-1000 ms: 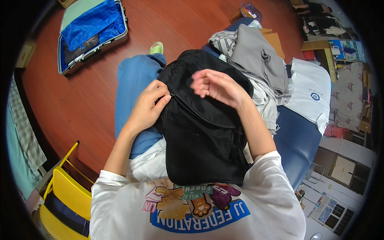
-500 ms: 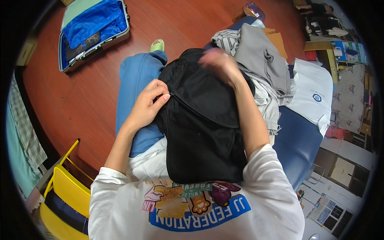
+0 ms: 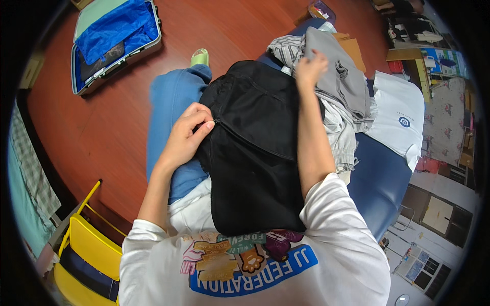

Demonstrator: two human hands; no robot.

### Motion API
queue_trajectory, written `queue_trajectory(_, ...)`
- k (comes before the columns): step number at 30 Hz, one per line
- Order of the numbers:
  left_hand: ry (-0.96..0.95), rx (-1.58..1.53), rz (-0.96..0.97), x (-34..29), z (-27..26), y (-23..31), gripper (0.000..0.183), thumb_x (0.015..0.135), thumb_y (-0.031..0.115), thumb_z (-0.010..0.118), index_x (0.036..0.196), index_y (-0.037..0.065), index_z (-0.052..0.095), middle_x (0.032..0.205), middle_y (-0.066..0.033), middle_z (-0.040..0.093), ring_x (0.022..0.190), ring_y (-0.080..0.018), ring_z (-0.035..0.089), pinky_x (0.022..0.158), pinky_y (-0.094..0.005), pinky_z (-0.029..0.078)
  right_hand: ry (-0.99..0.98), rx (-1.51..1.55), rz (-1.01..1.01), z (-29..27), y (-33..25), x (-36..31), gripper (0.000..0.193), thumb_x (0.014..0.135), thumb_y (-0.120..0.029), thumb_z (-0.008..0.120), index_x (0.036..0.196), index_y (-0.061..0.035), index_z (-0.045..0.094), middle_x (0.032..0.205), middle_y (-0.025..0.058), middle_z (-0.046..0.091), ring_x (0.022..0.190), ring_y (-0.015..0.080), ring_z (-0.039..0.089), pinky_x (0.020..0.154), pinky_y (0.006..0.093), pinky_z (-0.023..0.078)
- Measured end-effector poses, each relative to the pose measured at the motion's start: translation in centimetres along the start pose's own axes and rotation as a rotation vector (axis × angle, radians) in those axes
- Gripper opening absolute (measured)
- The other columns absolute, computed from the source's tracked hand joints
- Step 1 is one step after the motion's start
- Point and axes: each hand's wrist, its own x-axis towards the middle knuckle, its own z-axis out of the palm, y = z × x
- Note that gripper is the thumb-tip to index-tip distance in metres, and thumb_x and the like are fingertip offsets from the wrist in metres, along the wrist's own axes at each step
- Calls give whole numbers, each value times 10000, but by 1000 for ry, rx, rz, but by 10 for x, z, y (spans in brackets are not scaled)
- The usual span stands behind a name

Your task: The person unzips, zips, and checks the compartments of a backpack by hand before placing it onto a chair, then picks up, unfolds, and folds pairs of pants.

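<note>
Across my lap lies a black zip-up jacket (image 3: 255,178), spread out with its zip edges showing. My left hand (image 3: 191,128) pinches the jacket between thumb and fingers at the end of a zip line on its left side. Off the cloth, my right hand (image 3: 311,70) is raised above the pile to the right. Its fingers are loosely apart and hold nothing. Grey trousers (image 3: 334,76) lie just beneath and beside that hand. Part of the jacket's right edge is hidden by my right forearm.
A dark blue padded bench (image 3: 380,176) to my right bears striped clothing (image 3: 286,50), pale clothing (image 3: 339,130) and a white T-shirt (image 3: 398,115). An open suitcase (image 3: 117,69) with blue lining stands on the floor at far left. A yellow folding chair (image 3: 94,237) is at near left.
My right hand has lifted off the upper part of the jacket and moved right, over the grey trousers. My left hand keeps its pinch in nearly the same place.
</note>
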Motion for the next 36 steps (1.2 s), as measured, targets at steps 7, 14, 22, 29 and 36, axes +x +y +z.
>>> queue_trajectory(7,67,-22,-39,-9,-1,-3,164,952,130,606,864,-3,569,1004,-66,529,956,-163,513,906,-269,395,-999,972,399,-96,-50,-53,416,942,-256,667,1256,-1,574,1106,114,676,1039,226,631,954,373,474)
queue_trajectory(14,16,-61,-34,1,3,0,163,950,129,610,855,2,571,1004,-58,530,945,-162,509,919,-268,387,352,-325,64,-166,157,-28,304,895,-145,626,1147,24,611,1048,147,667,931,248,632,855,360,503)
queue_trajectory(22,81,-83,-22,7,6,9,167,920,78,634,817,-8,535,949,-59,525,897,-156,501,848,-254,385,-411,485,132,-121,-62,-126,66,947,-61,588,974,-33,640,922,68,668,830,148,633,779,283,504)
queue_trajectory(29,121,128,132,9,14,30,139,810,-18,616,750,-26,491,811,-90,454,734,-197,479,671,-298,412,-660,60,-588,-71,-173,-197,235,791,-169,729,853,-73,524,762,78,574,781,285,596,712,398,400)
queue_trajectory(36,48,-126,25,9,10,23,115,882,43,537,783,-16,528,877,-89,487,804,-187,495,719,-315,426,-486,-57,-713,-64,-179,-208,150,796,-130,689,823,-77,551,727,73,589,743,239,609,707,379,397)
